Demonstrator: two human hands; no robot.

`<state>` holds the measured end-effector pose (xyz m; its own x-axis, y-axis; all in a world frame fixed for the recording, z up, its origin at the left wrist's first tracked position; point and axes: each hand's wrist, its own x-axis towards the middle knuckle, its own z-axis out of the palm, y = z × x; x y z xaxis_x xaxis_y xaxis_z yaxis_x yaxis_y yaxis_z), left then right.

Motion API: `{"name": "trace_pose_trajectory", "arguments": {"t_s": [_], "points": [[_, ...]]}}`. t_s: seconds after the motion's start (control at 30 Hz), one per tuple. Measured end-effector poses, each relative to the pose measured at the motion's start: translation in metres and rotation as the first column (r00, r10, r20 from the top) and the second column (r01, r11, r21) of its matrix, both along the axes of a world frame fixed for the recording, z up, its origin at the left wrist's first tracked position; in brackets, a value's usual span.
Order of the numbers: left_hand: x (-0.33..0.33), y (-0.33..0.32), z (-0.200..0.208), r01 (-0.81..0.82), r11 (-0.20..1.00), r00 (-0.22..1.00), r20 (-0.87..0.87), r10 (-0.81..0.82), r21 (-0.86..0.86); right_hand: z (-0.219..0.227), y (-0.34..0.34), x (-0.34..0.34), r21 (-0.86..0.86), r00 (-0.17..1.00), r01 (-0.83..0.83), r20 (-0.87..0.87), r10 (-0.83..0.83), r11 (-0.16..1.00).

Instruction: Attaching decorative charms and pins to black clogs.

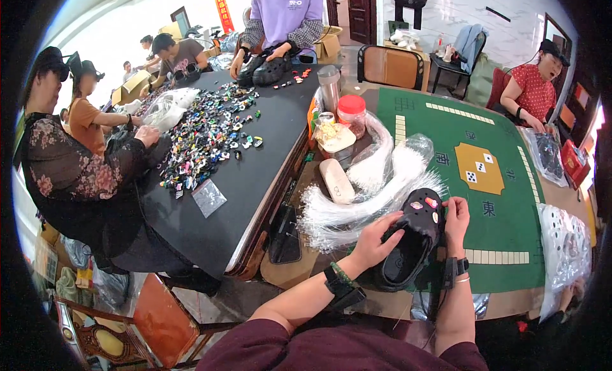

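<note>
A black clog with several small colourful charms on its top is tilted in front of me, toe pointing away, over the near edge of the green mat. My left hand holds it by its left side, the thumb at the opening. Beside the toe on the right, my right hand is closed in a pinch; what its fingertips hold is too small to make out. Bundles of thin white plastic ties in clear bags lie just beyond and left of the clog.
A beige case, a red-lidded jar and a steel flask stand beyond the ties. The green mat spreads right. On the black table, colourful charms lie heaped. Several people work around both tables.
</note>
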<state>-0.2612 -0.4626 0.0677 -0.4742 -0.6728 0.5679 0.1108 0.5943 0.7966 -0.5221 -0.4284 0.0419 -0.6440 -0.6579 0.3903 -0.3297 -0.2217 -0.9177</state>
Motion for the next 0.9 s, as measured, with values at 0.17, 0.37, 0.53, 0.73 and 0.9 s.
{"name": "trace_pose_trajectory", "arguments": {"t_s": [0.17,0.37,0.53,0.73,0.9], "points": [[0.0,0.002,0.001,-0.014,1.0,1.0,0.014,0.014,-0.014,-0.007,-0.005,-0.002,-0.04,0.999,0.026,-0.043,-0.028,0.999],[-0.002,0.002,0.001,-0.01,1.0,1.0,0.003,0.01,-0.02,-0.011,-0.005,-0.006,-0.058,0.999,0.019,-0.034,-0.021,0.998],[0.0,0.0,-0.001,-0.013,1.0,1.0,0.005,0.013,-0.015,-0.005,-0.002,-0.004,0.043,1.0,0.012,0.012,-0.012,0.999],[0.0,0.0,0.0,-0.01,1.0,1.0,0.005,0.01,-0.022,-0.002,-0.001,-0.002,0.015,1.0,0.009,-0.006,-0.009,1.0],[0.0,0.0,0.001,-0.012,1.0,1.0,-0.002,0.012,0.004,0.001,-0.001,0.001,-0.003,1.0,-0.003,0.003,0.003,1.0]]}}
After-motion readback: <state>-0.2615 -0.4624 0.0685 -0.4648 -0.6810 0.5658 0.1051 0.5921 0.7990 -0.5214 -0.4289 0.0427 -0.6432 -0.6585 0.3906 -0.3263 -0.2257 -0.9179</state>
